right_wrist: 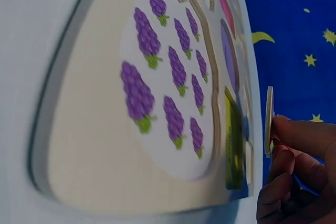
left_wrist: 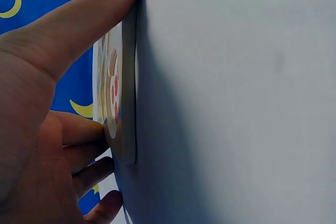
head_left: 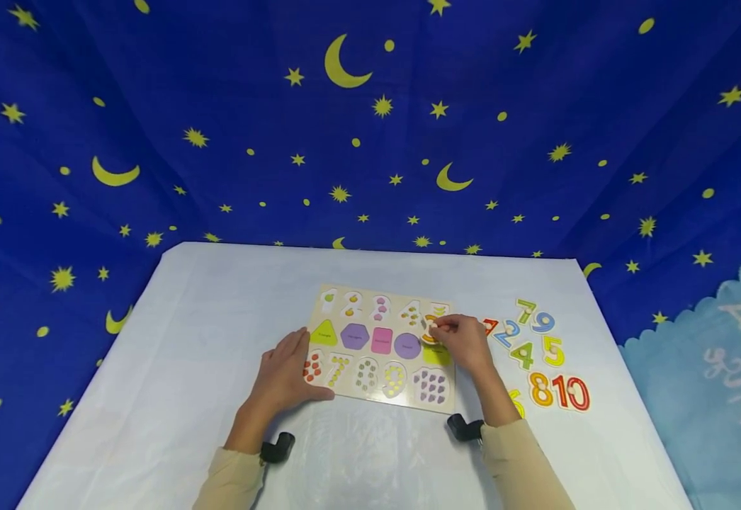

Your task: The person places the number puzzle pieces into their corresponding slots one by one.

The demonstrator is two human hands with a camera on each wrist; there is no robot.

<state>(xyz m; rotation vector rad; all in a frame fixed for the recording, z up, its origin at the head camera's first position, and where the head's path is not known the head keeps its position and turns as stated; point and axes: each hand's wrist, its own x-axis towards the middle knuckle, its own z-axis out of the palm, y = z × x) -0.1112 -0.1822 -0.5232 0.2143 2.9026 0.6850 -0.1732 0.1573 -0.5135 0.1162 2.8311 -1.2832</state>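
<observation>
So I had a thin wooden number piece in orange and white [head_left: 430,331] clamped between the thumb and fingers of my right hand [head_left: 466,343]. Couldn't tell you which digit, my fingers covered too much. It hung over the far right part of the pale rectangular wooden puzzle board [right_wrist: 94,150], and I reckon I pinched it from above so its underside stayed clear. My left hand [head_left: 284,375] was at the board's near left corner, thumb and fingers spread apart, thumb on the near edge and fingers against the left side, probably so it wouldn't slide on the smooth white table cover [head_left: 370,460].

The board was light, plain wood with rounded corners and stepped recesses; the white recess printed with purple grapes [right_wrist: 176,66] had a wavy outline. Right of the board lay loose cutouts with pale borders, like the green 4 [head_left: 522,355] and red 10 [head_left: 570,393], handy for that arm I guess.
</observation>
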